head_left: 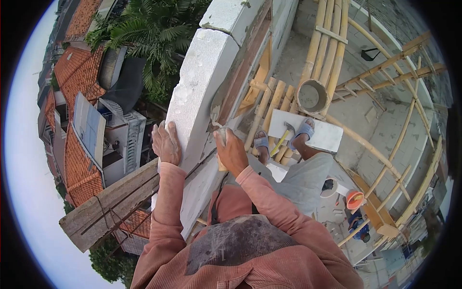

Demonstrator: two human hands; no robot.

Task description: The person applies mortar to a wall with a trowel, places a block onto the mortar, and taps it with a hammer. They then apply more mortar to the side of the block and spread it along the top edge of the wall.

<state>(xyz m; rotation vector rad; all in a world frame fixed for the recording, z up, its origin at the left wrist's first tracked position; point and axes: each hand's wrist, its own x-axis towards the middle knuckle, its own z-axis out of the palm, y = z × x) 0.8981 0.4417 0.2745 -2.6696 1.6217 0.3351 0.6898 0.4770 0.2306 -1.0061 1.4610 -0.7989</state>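
Note:
My left hand (166, 143) rests with fingers spread against the outer side of a white lightweight block (199, 72) in the wall. In my right hand (232, 151) is the handle of a small trowel (216, 114). Its grey blade points up along the inner face of the wall, beside a wooden frame (248, 62). Grey mortar marks the inner face near the blade. Farther along, another white block (226, 14) continues the wall beyond a visible joint.
My sandalled feet stand on bamboo poles (273, 103) and a white block (327, 136), with a hammer (281, 143) between them. A mortar bucket (312, 96) sits just ahead. Below are an orange bucket (355, 199) and a person (357, 226). A concrete beam (115, 204) juts out left, above rooftops.

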